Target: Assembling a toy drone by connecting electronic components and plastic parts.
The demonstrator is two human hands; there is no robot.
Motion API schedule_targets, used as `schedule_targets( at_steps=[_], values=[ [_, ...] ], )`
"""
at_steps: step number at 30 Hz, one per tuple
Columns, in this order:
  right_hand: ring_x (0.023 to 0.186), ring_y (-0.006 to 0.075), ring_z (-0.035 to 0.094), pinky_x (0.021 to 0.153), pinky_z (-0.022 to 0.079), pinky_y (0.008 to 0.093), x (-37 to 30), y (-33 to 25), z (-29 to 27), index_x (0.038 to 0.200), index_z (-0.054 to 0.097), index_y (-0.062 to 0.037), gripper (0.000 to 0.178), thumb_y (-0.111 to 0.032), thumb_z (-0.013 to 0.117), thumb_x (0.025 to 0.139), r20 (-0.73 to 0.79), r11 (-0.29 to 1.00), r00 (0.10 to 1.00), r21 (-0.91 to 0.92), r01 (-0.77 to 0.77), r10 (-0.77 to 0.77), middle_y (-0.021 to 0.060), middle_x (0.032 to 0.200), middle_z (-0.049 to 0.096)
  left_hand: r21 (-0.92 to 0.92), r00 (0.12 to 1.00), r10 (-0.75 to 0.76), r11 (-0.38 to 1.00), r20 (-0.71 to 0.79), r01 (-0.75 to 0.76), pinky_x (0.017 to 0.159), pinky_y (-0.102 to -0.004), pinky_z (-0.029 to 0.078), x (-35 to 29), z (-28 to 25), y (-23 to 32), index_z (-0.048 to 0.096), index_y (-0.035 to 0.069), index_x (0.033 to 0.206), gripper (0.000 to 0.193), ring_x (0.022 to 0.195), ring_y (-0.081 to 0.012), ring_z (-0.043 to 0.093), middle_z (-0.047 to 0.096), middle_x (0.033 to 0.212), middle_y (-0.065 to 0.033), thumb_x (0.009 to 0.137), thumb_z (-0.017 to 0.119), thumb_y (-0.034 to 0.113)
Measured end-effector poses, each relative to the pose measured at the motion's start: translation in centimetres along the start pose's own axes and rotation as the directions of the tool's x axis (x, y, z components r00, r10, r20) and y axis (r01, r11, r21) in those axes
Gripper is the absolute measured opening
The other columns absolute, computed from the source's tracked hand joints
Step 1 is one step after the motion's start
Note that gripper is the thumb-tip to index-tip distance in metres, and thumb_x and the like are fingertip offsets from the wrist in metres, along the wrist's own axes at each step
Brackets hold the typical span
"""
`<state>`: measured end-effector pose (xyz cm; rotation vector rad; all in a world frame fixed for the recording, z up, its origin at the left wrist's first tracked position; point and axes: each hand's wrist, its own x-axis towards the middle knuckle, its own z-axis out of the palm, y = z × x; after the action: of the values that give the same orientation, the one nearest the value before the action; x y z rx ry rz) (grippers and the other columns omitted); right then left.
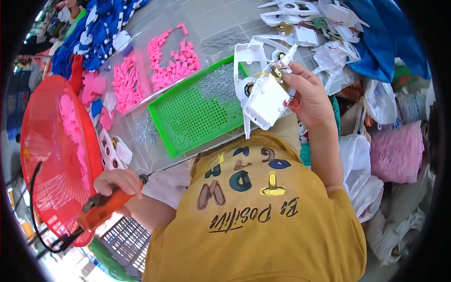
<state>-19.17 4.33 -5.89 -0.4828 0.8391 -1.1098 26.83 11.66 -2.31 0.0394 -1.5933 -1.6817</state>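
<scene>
My left hand (pixel 120 185) is closed round an orange electric screwdriver (pixel 103 209). Its thin bit points up and to the right, toward the near edge of the table. My right hand (pixel 310 94) pinches a white plastic toy housing (pixel 268 103) by its right side, above the table's right part. The housing has a boxy compartment, open frame arms, a round dark part and loose red and yellow wires. Beneath and left of it lies a green perforated tray (pixel 162 141) with many small silver screws (pixel 218 84) heaped at its far right end.
Pink small parts (pixel 174 61) fill clear trays behind the green one. A red mesh basket (pixel 51 155) stands at left, above a grey crate (pixel 127 244). More white housings (pixel 300 23) lie at the far right, near blue sheeting (pixel 390 37). Plastic bags (pixel 352 164) crowd my right side.
</scene>
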Motion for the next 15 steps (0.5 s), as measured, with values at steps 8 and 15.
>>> schedule_targets(
  at_steps=[8, 15],
  values=[
    [0.087, 0.0132, 0.068, 0.069, 0.060, 0.0274, 2.6, 3.5, 3.8, 0.121, 0.055, -0.0009, 0.028, -0.008, 0.059, 0.095, -0.027, 0.991, 0.994, 0.079, 0.106, -0.104, 0.0073, 0.109, 0.065, 0.425, 0.832, -0.072, 0.833, -0.551, 0.354, 0.093, -0.0489, 0.045, 4.0, 3.8, -0.6, 0.031, 0.002, 0.148, 0.084, 0.090, -0.0281, 0.059, 0.058, 0.100, -0.0167, 0.082, 0.075, 0.029],
    [0.090, 0.0121, 0.067, 0.072, 0.060, 0.0278, 2.7, 6.6, 4.0, 0.122, 0.055, 0.0013, 0.026, -0.008, 0.053, 0.098, -0.048, 0.994, 0.995, -0.071, 0.083, -0.087, 0.0076, 0.109, 0.066, 0.399, 0.788, 0.185, 0.913, -0.587, 0.083, 0.083, -0.0467, 0.048, 9.2, 2.0, -6.7, 0.055, -0.005, 0.114, 0.047, 0.075, -0.0251, 0.061, 0.060, 0.077, -0.0086, 0.080, 0.070, 0.023]
  ],
)
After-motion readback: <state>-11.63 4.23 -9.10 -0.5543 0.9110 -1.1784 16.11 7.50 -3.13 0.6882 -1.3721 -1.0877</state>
